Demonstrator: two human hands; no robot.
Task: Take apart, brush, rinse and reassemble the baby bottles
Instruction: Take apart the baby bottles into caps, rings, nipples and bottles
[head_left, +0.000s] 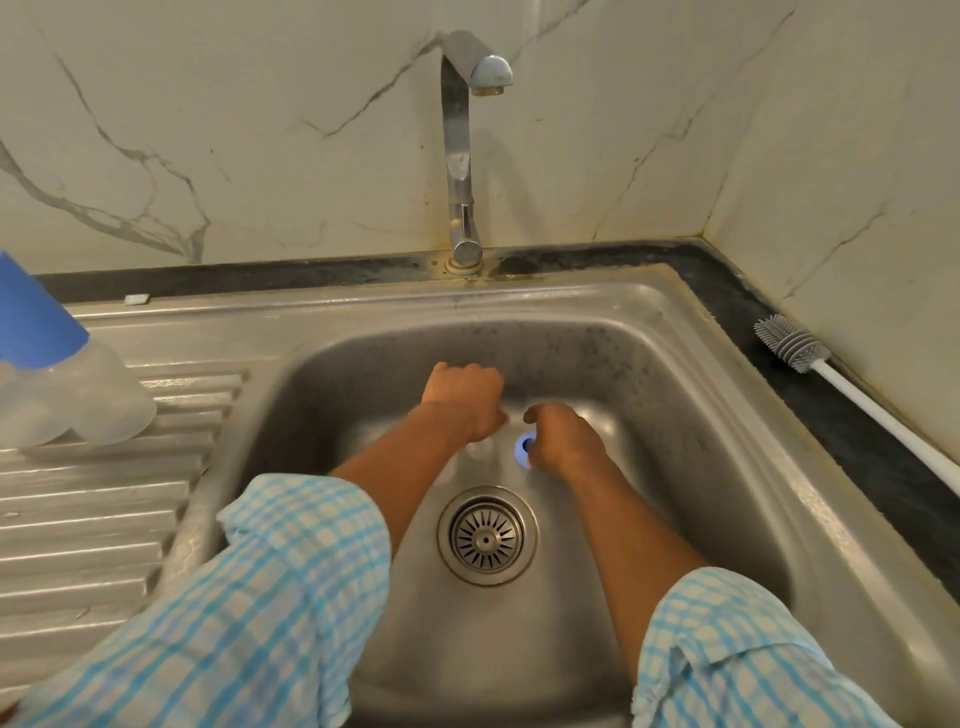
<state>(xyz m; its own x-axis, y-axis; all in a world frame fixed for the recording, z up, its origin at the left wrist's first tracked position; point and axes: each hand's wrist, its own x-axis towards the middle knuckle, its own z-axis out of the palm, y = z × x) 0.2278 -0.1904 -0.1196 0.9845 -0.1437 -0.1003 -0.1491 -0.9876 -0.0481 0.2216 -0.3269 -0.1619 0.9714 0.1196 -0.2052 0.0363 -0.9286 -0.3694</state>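
Observation:
Both of my hands are down in the steel sink (675, 395). My left hand (465, 400) has its fingers curled, and a clear bottle piece (480, 449) shows blurred just under it. My right hand (563, 436) pinches a blue screw ring (522, 451) right beside that clear piece. Another baby bottle (78, 400), clear with a blue collar (31, 322), stands close to the camera on the drainboard at the left. The grey silicone bottle brush (787, 343) with a white handle lies on the dark counter to the right.
The faucet (460, 156) rises behind the sink with no water running. The drain strainer (487, 535) sits in the basin floor below my hands. A ribbed drainboard (104, 499) lies to the left. Marble walls close the back and right.

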